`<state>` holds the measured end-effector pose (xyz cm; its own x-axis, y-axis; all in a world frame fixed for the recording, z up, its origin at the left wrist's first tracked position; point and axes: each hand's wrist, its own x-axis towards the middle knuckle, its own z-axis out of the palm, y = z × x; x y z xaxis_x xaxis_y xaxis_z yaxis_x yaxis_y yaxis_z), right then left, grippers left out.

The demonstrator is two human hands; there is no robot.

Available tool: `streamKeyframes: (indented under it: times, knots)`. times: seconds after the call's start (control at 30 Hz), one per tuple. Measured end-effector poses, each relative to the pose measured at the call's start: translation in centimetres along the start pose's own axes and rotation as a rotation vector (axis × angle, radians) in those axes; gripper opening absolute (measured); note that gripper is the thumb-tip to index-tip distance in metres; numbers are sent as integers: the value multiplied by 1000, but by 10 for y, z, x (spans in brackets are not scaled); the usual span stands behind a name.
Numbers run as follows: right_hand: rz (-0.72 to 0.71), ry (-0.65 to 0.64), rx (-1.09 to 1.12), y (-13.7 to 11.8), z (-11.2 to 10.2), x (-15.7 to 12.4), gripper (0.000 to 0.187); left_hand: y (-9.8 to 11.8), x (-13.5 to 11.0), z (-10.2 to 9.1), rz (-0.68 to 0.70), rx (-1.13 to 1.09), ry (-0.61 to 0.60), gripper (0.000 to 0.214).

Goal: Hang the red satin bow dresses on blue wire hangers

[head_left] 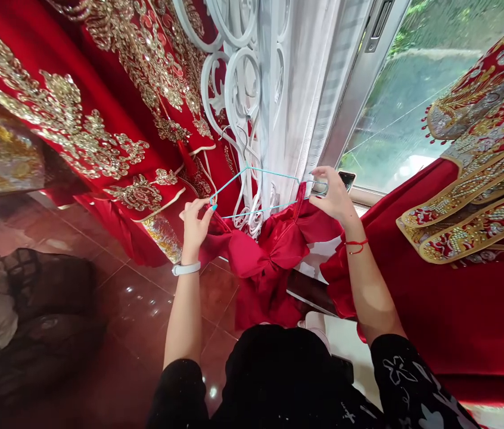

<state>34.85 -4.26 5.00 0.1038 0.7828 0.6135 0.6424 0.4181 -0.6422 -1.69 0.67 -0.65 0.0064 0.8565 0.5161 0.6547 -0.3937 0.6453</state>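
Observation:
A thin turquoise wire hanger (pixel 274 173) spans the space between my two hands, its hook pointing away from me. My left hand (pixel 196 221) pinches the hanger's left end, close to the dress strap there. At the other end, my right hand (pixel 330 193) has its thumb and fingers closed around the hanger's corner beside the right strap. Below the hanger hangs a dark red satin dress (pixel 270 250) with a gathered, bow-like bodice. Its skirt drops toward my body and is partly hidden by my black shirt.
A white scrollwork metal stand (pixel 234 77) rises just beyond the hanger. Gold-embroidered red gowns (pixel 77 119) hang at left, and another beaded red garment (pixel 470 208) at right. Behind is a sliding window (pixel 404 101). Dark sheer fabric (pixel 42 298) lies at lower left over tiled floor (pixel 140 310).

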Motion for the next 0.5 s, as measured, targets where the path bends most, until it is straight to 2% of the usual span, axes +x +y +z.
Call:
streamKeyframes:
  times: [0.07,0.1,0.2,0.27,0.33,0.4,0.5]
  knots:
    - [-26,100,54,-17,19,-8,36,-3,-2,-4,33,-26,24,22]
    - [-36,85,111,-27,33,-11,34,-6,-5,-6,44,-47,60,29]
    - [-87,-168,294,-56,88,-18,30,-21,-22,-8,-22,-152,191,70]
    - [-113,-309,345,-71,131,-15,34,-33,-40,-5,-117,-268,171,86]
    - [-98,-394,357,-79,173,-10,39,-44,-59,-1,-191,-388,98,82]
    - [-48,-482,355,-83,206,-5,34,-51,-75,2,-234,-471,78,73]
    - [35,-529,337,-83,235,-4,17,-57,-90,3,-269,-532,91,76]
